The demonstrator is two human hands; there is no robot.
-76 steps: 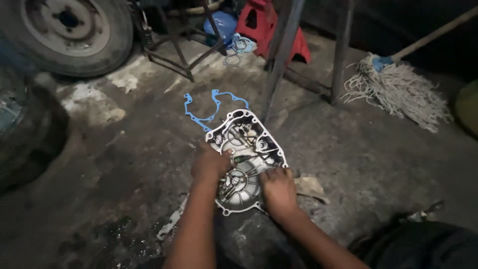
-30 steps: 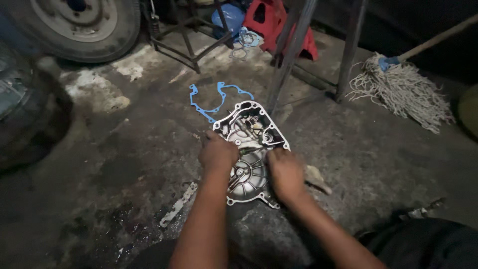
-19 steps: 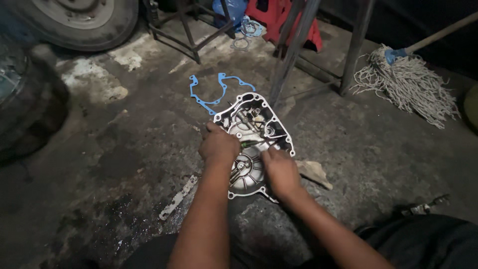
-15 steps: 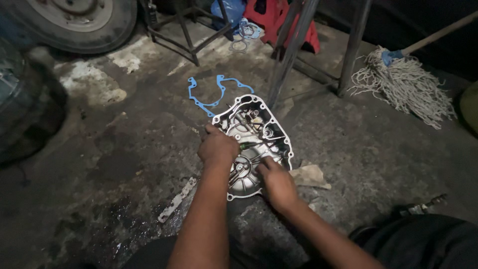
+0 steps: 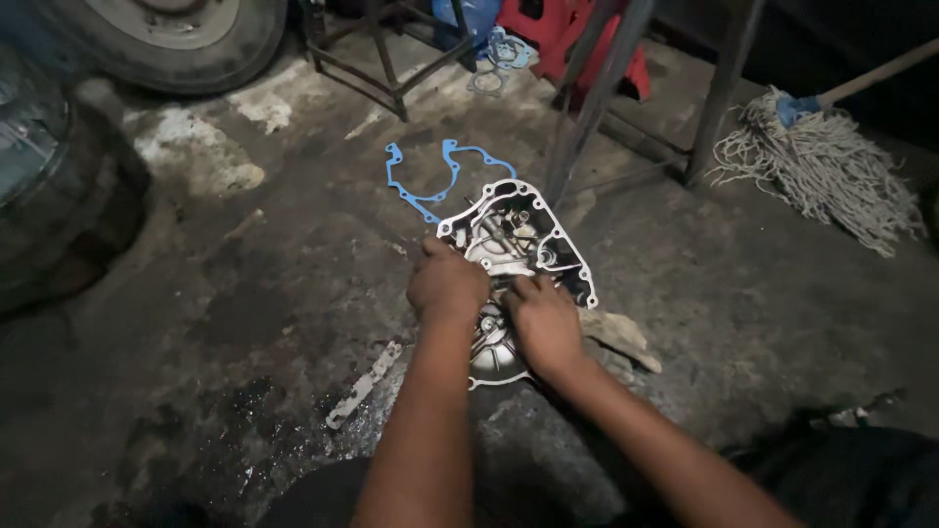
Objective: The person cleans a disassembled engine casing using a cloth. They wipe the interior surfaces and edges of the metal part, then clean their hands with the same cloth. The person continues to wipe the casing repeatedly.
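Left hand [image 5: 447, 284] and right hand [image 5: 544, 321] side by side, fingers curled down

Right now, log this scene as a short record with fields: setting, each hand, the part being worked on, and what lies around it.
Setting: dark, stained concrete floor
Work piece: silver metal engine cover, lying flat, inner side up
Left hand: resting on the cover's left edge
Right hand: on the cover's lower middle, fingers inside it
Beyond cover: thin blue gasket flat on the floor
Left of arms: small pale metal strip
Top right: grey string mop
Top left: vehicle tyre
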